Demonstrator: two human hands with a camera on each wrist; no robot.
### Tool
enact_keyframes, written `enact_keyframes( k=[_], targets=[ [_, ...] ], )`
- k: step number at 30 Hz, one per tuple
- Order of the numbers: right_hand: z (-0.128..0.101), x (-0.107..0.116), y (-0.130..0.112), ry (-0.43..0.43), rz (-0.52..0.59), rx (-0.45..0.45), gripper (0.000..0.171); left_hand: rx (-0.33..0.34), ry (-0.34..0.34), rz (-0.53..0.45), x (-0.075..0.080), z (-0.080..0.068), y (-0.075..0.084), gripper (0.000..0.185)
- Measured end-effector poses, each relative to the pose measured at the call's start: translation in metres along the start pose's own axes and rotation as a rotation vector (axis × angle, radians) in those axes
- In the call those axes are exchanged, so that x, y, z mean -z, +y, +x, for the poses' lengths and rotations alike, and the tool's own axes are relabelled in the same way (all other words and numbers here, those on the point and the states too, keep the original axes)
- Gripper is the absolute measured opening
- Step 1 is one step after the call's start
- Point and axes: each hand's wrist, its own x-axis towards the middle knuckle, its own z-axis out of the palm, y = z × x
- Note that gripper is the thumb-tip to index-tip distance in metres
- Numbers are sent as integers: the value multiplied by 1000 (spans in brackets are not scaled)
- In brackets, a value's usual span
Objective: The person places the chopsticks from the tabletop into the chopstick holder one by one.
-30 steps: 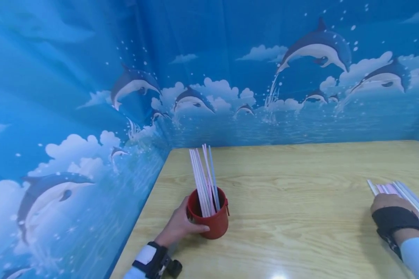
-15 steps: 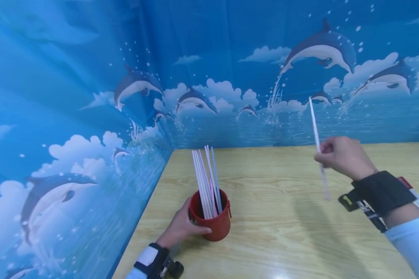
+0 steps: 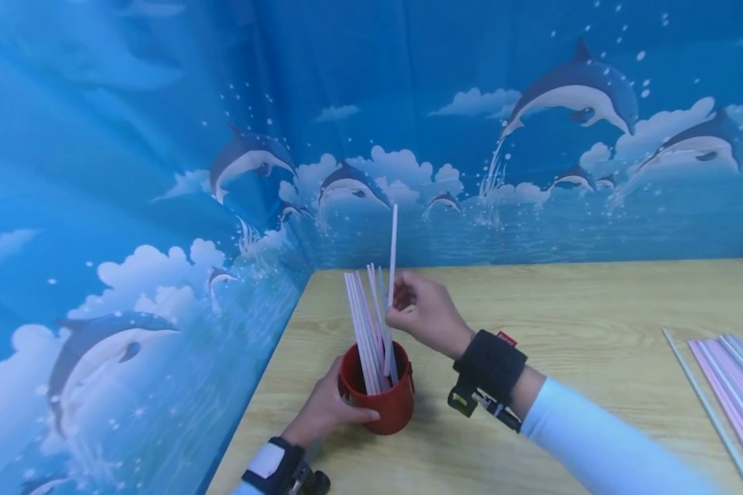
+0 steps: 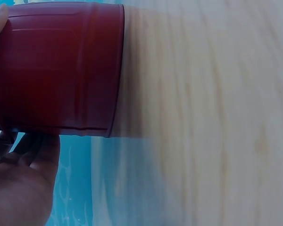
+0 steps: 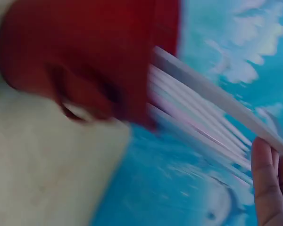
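Observation:
A small red bucket (image 3: 391, 410) stands upright on the table, with several pale white, pink and blue straws (image 3: 361, 333) leaning in it. My left hand (image 3: 327, 410) grips its side, thumb across the front; the left wrist view shows the bucket's wall (image 4: 56, 70) between thumb and fingers. Above the bucket, my right hand (image 3: 432, 313) pinches one white straw (image 3: 393, 240), whose lower end reaches inside the rim. The right wrist view shows this straw (image 5: 217, 96) passing over the bucket's mouth beside the others.
More pink, white and blue straws (image 3: 727, 388) lie in a row on the wooden table (image 3: 563, 330) at the right, with a single bluish straw (image 3: 706, 399) a little apart. A blue dolphin-print sheet (image 3: 378, 103) walls the table's back and left sides.
My right hand has taken a white straw from the pile at the right and carried it left to the bucket. The left hand keeps its grip on the bucket.

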Motion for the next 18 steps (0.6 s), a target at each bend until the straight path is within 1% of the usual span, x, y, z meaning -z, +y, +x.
enact_keyframes(
  k=[3, 5, 7, 10, 12, 14, 16, 18],
  targets=[
    [-6, -14, 13, -30, -73, -57, 22, 2, -5, 8, -1, -1, 2, 89],
    [-9, -19, 19, -48, -128, -101, 24, 13, -8, 8, -1, -1, 7, 89],
    [-12, -21, 24, -73, -158, -156, 25, 27, -8, 8, -1, -2, 10, 89],
    [-14, -20, 27, -97, -210, -226, 29, 28, -1, 4, -1, 0, 5, 91],
    [-16, -15, 29, -107, -232, -262, 33, 26, 3, 6, -1, 2, -1, 91],
    [-18, -5, 31, -101, -260, -270, 37, 24, 7, 11, -2, 4, -7, 92],
    [-23, 9, 34, -84, -279, -270, 38, 29, 7, 19, -2, 6, -11, 93],
    [-31, 32, 40, -70, -316, -279, 40, 33, 4, 20, -3, 8, -13, 93]
  ],
)
